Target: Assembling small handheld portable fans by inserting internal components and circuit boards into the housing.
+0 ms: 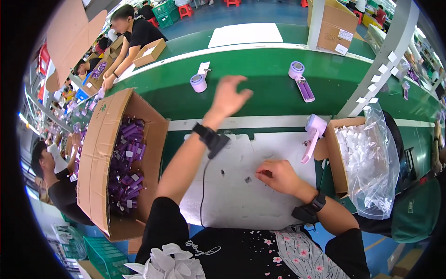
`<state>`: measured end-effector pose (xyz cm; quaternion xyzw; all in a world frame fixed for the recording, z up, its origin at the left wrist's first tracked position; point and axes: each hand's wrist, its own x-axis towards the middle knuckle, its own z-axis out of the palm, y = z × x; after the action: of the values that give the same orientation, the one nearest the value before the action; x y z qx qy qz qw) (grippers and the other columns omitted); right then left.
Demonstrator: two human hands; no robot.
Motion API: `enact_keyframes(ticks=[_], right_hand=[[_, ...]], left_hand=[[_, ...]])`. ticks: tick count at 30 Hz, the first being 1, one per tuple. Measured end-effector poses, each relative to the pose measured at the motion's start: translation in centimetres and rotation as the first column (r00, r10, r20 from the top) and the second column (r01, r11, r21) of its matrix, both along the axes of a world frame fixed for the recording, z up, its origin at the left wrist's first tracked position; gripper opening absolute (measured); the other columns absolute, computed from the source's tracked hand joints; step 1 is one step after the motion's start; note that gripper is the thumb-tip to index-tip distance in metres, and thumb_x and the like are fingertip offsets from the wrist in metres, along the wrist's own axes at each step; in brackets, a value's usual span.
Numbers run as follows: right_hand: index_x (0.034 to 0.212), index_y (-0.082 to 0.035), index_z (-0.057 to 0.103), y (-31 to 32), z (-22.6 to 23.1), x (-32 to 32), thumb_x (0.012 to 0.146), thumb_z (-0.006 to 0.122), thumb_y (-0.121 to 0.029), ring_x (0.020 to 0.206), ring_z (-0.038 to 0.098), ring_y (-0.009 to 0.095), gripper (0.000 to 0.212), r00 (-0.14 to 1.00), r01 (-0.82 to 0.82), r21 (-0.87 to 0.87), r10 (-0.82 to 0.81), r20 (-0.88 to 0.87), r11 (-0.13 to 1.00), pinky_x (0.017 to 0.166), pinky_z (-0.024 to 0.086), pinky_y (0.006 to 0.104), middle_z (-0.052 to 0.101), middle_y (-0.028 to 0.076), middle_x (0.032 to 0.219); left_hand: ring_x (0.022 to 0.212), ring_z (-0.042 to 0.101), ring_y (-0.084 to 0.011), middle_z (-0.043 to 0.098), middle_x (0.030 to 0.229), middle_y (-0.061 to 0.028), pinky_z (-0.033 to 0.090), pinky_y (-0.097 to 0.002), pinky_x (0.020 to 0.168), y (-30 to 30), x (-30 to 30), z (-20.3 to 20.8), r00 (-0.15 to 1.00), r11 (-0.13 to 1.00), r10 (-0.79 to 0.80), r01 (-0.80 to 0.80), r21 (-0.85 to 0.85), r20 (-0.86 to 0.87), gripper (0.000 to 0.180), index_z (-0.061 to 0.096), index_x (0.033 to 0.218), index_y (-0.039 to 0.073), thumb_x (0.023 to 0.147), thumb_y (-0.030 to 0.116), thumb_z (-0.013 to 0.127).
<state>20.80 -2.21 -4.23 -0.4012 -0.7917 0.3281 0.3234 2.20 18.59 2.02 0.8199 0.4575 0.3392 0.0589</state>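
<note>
My left hand [230,96] stretches over the green conveyor belt [260,100], fingers apart and holding nothing. Just beyond it lies a lavender handheld fan [198,83] with a white piece at its far end. Above the white foam work mat [232,195] my right hand [281,176] is closed, its thumb and fingertips curled together. Whatever they may hold is too small or hidden to make out. Farther right on the belt rests a second lavender fan [296,69], its handle open lengthwise. A third fan [316,125] leans by the small carton at the mat's right edge.
A large carton [97,158] full of purple cylindrical batteries [130,158] stands at my left. On the right, a small carton [338,160] and clear plastic bag [383,186] hold white pieces. A post [383,60] rises behind them. Co-workers [139,35] sit along the belt at left.
</note>
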Motion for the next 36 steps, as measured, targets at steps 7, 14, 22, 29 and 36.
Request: enact_keyframes(ticks=[7,14,22,29,36], right_hand=[[0.084,-0.006,0.067,-0.3,0.2,-0.3,0.081,0.071,-0.010,0.065,0.063,0.027,0.007,0.998,0.007,0.084,-0.002,-0.063,0.996,0.059,0.051,0.0356,0.064,0.010,0.073],[0.085,-0.006,0.067,-0.5,-0.3,-0.2,0.082,0.071,-0.010,0.063,0.062,0.026,0.007,0.997,0.019,0.023,-0.018,-0.073,1.000,0.058,0.050,0.0345,0.064,0.010,0.074],[0.098,-0.004,0.066,-0.4,-0.7,0.3,0.089,0.067,-0.009,0.061,0.061,0.015,0.010,0.953,0.131,-0.088,-0.150,-0.262,0.987,0.054,0.048,0.0286,0.063,0.007,0.074],[0.124,-0.005,0.052,-0.6,-0.1,1.1,0.097,0.057,-0.010,0.064,0.060,0.011,0.028,0.869,0.116,-0.430,-0.301,-0.393,0.896,0.052,0.048,0.0248,0.064,0.005,0.082],[0.130,-0.004,0.047,-0.7,-0.2,1.2,0.098,0.054,-0.010,0.066,0.061,0.011,0.033,0.743,0.149,-0.529,-0.447,-0.497,0.836,0.055,0.050,0.0241,0.064,0.006,0.088]], left_hand=[[0.115,0.053,-0.0412,0.055,0.121,-0.0246,0.047,-0.0467,0.097,8.9,-12.4,-5.2,0.765,0.802,0.592,-0.591,0.088,-0.252,0.063,0.048,0.133,0.026,0.076,0.032,0.074],[0.099,0.062,-0.0414,0.058,0.118,-0.0184,0.052,-0.0475,0.087,7.9,-11.0,-3.7,0.861,0.845,0.473,-0.503,-0.182,-0.186,0.050,0.053,0.124,0.025,0.078,0.027,0.071],[0.097,0.063,-0.0259,0.060,0.111,-0.0083,0.051,-0.0360,0.081,-0.5,-9.7,0.1,0.945,0.886,0.144,0.009,-0.464,0.293,0.045,0.055,0.117,0.011,0.075,0.004,0.068],[0.104,0.057,-0.0173,0.057,0.113,-0.0064,0.047,-0.0326,0.081,-7.8,-9.6,-1.9,0.959,0.923,-0.222,0.265,-0.280,0.176,0.037,0.059,0.110,0.007,0.075,-0.004,0.059],[0.108,0.059,-0.0285,0.060,0.115,-0.0131,0.048,-0.0359,0.089,-8.0,-6.6,-2.7,0.916,0.891,-0.400,0.399,-0.216,0.041,0.037,0.059,0.120,0.005,0.083,0.002,0.058]])
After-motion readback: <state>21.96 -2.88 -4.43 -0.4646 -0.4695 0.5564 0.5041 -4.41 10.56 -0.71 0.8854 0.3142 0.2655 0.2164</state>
